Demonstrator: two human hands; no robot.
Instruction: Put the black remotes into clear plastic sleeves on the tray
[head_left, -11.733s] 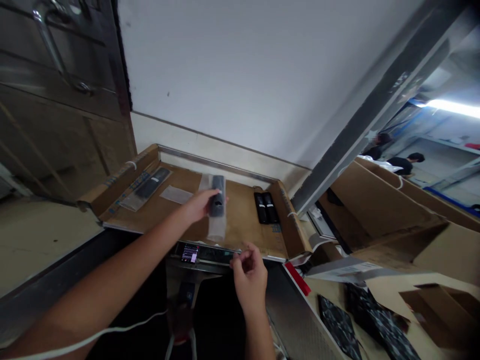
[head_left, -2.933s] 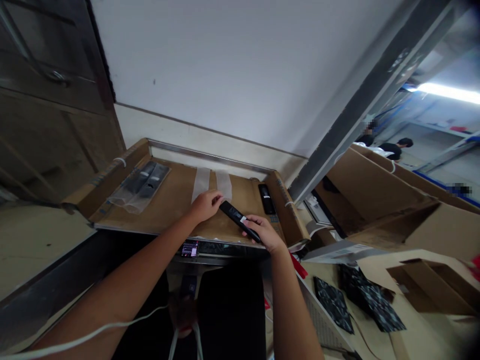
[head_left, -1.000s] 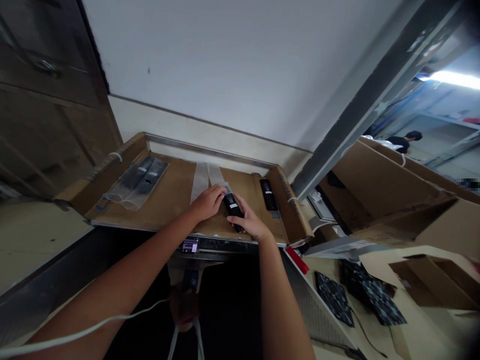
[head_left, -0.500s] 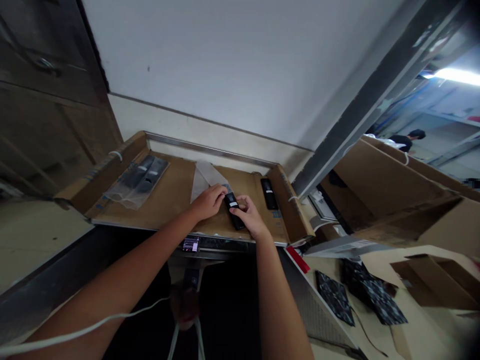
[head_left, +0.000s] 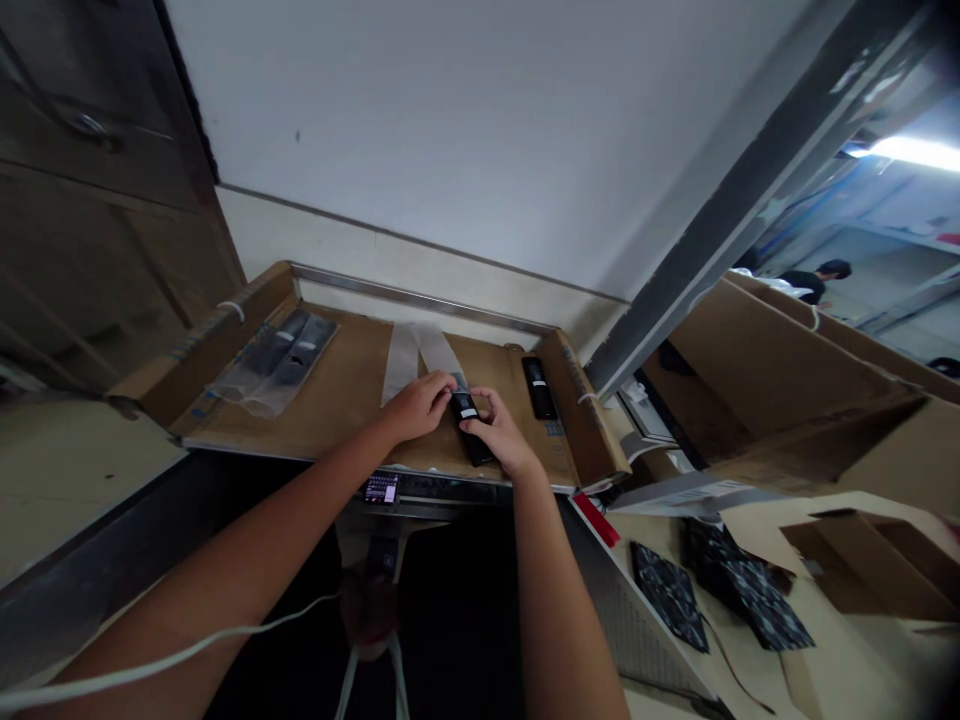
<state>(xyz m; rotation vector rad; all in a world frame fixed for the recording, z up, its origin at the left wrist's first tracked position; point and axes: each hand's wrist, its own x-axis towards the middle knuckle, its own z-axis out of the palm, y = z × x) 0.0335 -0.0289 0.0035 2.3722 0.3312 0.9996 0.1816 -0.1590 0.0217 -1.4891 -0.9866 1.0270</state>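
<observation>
Both hands are at a slim black remote control with a small white label, low over the cardboard-lined bench. My right hand grips its right side, thumb across the face. Pinched at its upper end, my left hand holds a clear plastic sleeve that stretches away behind the fingers. How far the remote control sits inside the sleeve is hard to see. To the right lies another black remote control, label up. Over on the left are bagged remote controls in clear sleeves.
Cardboard walls edge the bench at left and right. Below its front edge is a lit phone screen. A large cardboard box stands right, with dark patterned packages on the floor. A person is far off at right.
The remote control has shifted slightly toward me and to the right. The plastic sleeve's far part has moved a little; both hands keep nearly the same place.
</observation>
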